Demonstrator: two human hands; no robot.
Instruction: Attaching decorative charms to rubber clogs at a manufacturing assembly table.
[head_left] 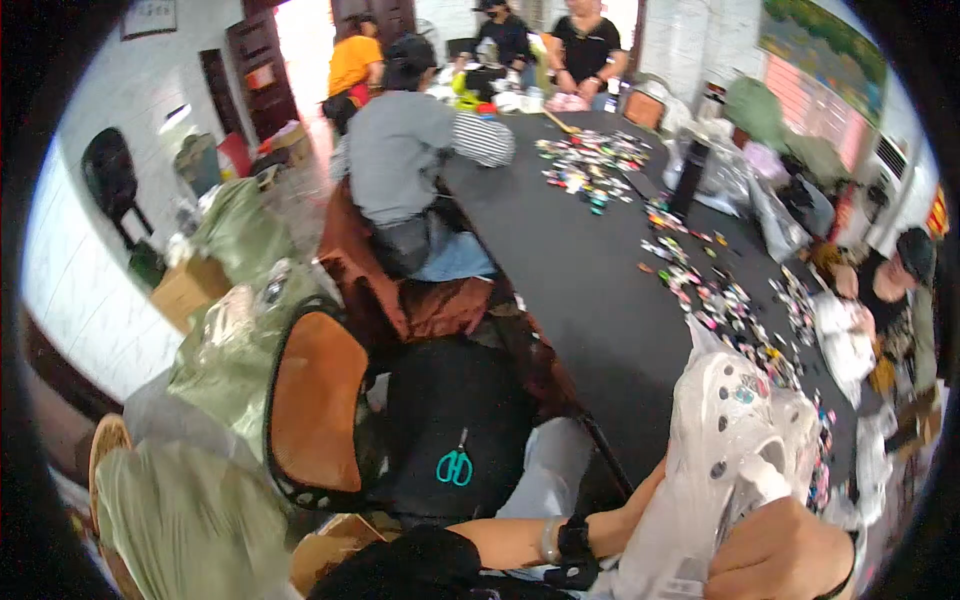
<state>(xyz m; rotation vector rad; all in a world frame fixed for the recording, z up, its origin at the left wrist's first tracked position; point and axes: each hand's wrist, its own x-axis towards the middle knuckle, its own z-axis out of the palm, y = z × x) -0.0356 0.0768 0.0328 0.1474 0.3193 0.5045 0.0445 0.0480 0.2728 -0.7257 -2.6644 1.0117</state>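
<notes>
A pair of white clogs (728,400) with round holes and small charms sits in a clear plastic bag (655,545), held up at the lower right over the table edge. My right hand (785,550) is closed at the near end of the clogs, knuckles up; something white shows just beyond its fingers. My left forearm, with a bracelet and a black wristband, reaches in from the lower edge. Behind the bag goes my left hand (652,488), its fingers hidden.
Many small colourful charms (720,300) lie scattered along the dark table (590,290). Teal scissors (454,466) rest on a black seat beside an orange-backed chair (318,400). Full sacks (190,520) crowd the left. Other people sit or stand around the table.
</notes>
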